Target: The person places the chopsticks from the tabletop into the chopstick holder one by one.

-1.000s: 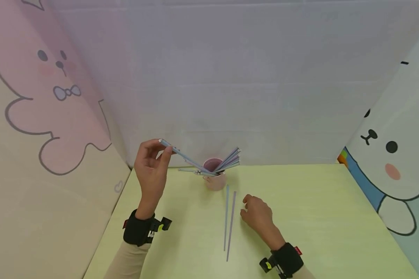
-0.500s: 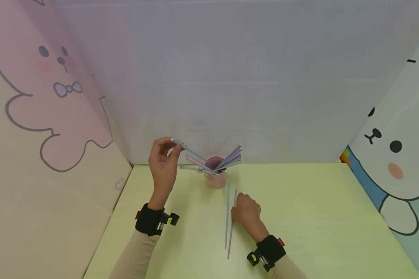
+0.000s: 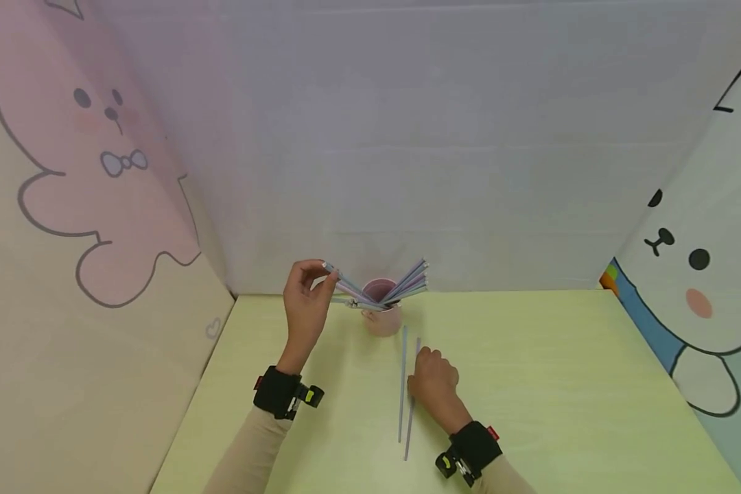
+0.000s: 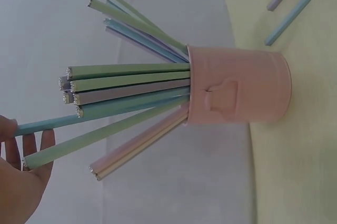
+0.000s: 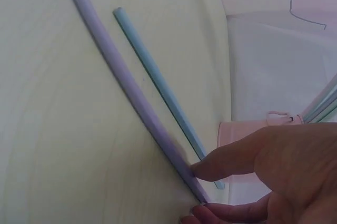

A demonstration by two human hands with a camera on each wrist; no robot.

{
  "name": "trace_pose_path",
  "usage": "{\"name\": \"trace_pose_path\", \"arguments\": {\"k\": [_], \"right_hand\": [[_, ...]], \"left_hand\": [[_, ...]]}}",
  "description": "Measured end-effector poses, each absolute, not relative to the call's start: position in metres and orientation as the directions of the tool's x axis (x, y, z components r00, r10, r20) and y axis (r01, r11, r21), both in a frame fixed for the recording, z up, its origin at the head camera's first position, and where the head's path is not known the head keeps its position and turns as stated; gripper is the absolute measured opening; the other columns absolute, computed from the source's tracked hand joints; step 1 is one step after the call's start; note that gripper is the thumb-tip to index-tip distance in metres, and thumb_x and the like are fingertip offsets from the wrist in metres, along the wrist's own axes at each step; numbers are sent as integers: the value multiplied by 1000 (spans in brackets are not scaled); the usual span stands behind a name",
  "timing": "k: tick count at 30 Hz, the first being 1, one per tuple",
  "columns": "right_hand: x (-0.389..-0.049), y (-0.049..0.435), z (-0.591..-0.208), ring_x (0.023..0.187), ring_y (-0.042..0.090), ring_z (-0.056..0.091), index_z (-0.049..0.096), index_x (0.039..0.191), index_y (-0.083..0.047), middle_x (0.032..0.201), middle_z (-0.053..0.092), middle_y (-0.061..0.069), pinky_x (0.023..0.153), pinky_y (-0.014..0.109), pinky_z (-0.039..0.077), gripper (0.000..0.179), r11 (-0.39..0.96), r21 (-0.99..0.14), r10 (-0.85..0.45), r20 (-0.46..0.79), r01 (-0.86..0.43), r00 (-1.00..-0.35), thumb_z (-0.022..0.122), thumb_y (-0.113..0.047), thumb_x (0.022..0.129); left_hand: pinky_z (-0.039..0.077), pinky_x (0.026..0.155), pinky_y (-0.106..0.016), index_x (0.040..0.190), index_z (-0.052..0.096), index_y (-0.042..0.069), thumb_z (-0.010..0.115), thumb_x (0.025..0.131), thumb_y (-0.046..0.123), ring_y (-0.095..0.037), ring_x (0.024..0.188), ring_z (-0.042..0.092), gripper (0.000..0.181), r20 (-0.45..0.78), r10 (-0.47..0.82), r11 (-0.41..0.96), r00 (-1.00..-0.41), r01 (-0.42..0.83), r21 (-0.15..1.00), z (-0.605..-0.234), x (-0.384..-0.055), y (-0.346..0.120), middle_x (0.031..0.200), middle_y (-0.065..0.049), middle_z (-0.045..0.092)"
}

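A pink mug (image 3: 383,321) with a small handle holds several slim pastel sticks (image 4: 131,81) with speckled, glittery ends. In the left wrist view, my left hand (image 3: 307,302) pinches the outer end of a blue stick (image 4: 58,124) between thumb and fingers. That stick leans out over the mug's rim, and a green stick (image 4: 100,135) crosses in front of the fingers. My right hand (image 3: 435,381) is low over the table, thumb and fingertips pinching a purple stick (image 5: 126,79) near one end. Beside it lies another blue stick (image 5: 158,84), apart from the purple one.
The pale yellow-green table (image 3: 549,384) ends at a plain light wall (image 3: 370,137) just behind the mug. Side panels carry cartoon animals, a pink one (image 3: 111,171) on the left and a white one (image 3: 679,288) on the right.
My left hand has moved right, toward the mug, still pinching the blue stick, which now stands less far out. My right hand has moved left onto the purple stick and taken hold of it.
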State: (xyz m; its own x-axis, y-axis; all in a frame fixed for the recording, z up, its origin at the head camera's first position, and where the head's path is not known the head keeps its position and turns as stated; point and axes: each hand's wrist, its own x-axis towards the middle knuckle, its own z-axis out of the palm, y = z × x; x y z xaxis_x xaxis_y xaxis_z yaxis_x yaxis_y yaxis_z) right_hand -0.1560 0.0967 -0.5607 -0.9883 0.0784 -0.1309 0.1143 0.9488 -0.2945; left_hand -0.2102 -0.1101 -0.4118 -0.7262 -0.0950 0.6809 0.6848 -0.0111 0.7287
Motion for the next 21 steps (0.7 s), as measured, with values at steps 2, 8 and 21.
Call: {"name": "trace_pose_path", "arguments": {"k": [2,8,21], "right_hand": [[-156,100,-562,68,34,61,57,99,2,80,53,14,49,43,51,34,951,-286,80,-140,118,-987,72,-23,81],[-155,111,-563,65,34,61,53,91,1,78,54,15,46,43,49,21,947,-297,82,-141,121,-987,67,-12,82],[-154,125,-560,55,29,60,49,79,-3,68,54,12,40,40,47,18,925,-357,95,-108,128,-990,67,-5,80]], "left_hand": [[59,77,-24,106,49,-24,61,82,-26,-43,91,57,27,679,-84,6,-729,681,732,-414,-209,-111,100,-36,52],[59,74,-28,104,53,-22,63,82,-24,-41,88,58,24,656,-69,44,-751,655,754,-423,-209,-115,99,-36,54],[57,66,-15,99,63,-12,67,85,-13,-37,88,62,15,538,-10,100,-843,534,839,-449,-215,-123,103,-24,63]]}}
